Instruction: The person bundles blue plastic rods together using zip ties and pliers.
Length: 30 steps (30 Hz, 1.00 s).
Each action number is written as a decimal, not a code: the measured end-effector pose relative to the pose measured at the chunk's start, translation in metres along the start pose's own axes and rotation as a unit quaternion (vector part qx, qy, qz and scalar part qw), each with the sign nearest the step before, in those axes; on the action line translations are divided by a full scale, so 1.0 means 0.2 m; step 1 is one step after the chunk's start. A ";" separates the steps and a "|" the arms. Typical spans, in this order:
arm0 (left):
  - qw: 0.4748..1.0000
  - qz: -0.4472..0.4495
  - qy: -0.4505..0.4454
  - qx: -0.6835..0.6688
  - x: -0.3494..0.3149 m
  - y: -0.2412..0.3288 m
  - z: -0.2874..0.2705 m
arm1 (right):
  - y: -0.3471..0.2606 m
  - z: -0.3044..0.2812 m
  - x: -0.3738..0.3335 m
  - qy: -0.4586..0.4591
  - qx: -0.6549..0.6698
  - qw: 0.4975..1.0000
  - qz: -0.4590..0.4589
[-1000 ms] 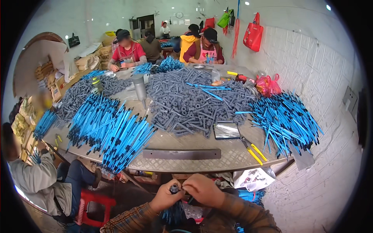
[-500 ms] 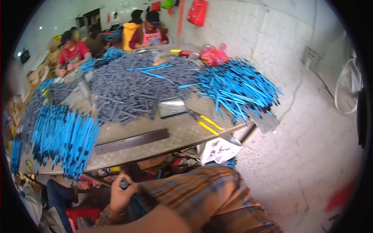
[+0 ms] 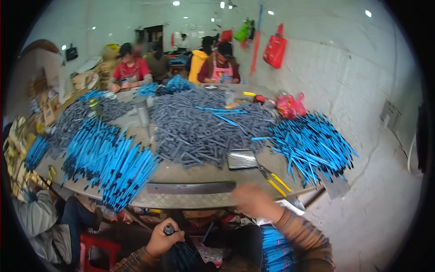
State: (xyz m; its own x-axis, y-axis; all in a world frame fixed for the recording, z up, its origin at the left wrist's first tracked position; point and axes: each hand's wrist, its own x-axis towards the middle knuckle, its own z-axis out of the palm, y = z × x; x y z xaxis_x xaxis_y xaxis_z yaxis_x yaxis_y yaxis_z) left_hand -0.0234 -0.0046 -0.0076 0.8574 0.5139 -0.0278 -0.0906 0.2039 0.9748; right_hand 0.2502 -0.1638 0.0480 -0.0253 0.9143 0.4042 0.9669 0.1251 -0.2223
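Note:
My left hand (image 3: 164,239), low in front of the table, is wrapped round a dark, narrow piece with a round grey end (image 3: 169,230). What lies below that end is mostly hidden by the fingers. My right hand (image 3: 256,201) is over the table's front edge, smeared by motion, so its fingers cannot be read. Nearest to it are yellow-handled pliers (image 3: 274,180) and a long dark metal bar (image 3: 192,187). A clear-wrapped flat pack (image 3: 241,159) lies beside the pliers. Below my right forearm sits a stack of blue rods (image 3: 275,247).
A heap of grey tubes (image 3: 204,127) covers the table's middle. Black-tipped blue rods are piled at right (image 3: 315,147) and left (image 3: 108,158). Co-workers (image 3: 131,68) sit across the table. A red stool (image 3: 99,247) and another person's sleeve (image 3: 38,215) are at lower left.
My right arm, which lay low across my lap, now reaches out to the table edge. My left hand keeps its grip. The view has shifted, showing more of the room.

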 end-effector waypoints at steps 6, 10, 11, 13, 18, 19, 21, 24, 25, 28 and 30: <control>1.000 0.019 -0.008 0.016 0.07 -0.01 -0.04 | 0.64 0.07 -0.41 0.027 -0.294 0.886 0.358; 0.999 -0.020 -0.014 0.038 0.12 0.03 0.01 | 0.69 0.06 -0.45 0.050 -0.354 0.898 0.256; 0.999 -0.007 -0.029 0.026 0.12 0.04 0.01 | 0.65 0.06 -0.43 0.047 -0.341 0.904 0.254; 0.999 -0.002 -0.027 0.042 0.12 0.03 0.00 | 0.57 0.00 -0.40 0.146 0.317 0.810 0.472; 0.994 0.014 -0.046 0.099 0.09 -0.02 0.03 | -0.12 -0.05 -0.13 -0.057 0.181 0.971 0.146; 0.992 0.018 -0.045 0.114 0.09 -0.02 0.04 | -0.20 -0.06 -0.06 -0.072 0.076 0.993 0.047; 0.990 0.034 -0.045 0.132 0.05 -0.02 0.05 | -0.31 -0.03 0.00 -0.062 0.010 0.998 0.011; 0.983 0.068 -0.045 0.164 0.04 -0.02 0.06 | -0.36 -0.02 0.04 -0.048 -0.121 0.989 -0.063; 0.983 0.069 -0.047 0.165 0.04 -0.02 0.07 | -0.36 -0.01 0.04 -0.047 -0.133 0.988 -0.057; 0.982 0.072 -0.049 0.168 0.04 -0.02 0.07 | -0.37 0.01 0.06 -0.045 -0.156 0.986 -0.047; 0.984 0.055 -0.046 0.162 0.04 -0.01 0.07 | -0.36 0.01 0.07 -0.041 -0.173 0.982 -0.061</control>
State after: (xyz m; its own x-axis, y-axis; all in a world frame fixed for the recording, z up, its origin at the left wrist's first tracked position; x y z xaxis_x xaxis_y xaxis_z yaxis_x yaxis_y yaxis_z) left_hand -0.0100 -0.0132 -0.0076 0.8951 0.4374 0.0868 -0.0309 -0.1334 0.9906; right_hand 0.1794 -0.1594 0.0684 -0.1533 0.9303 0.3332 0.9834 0.1106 0.1438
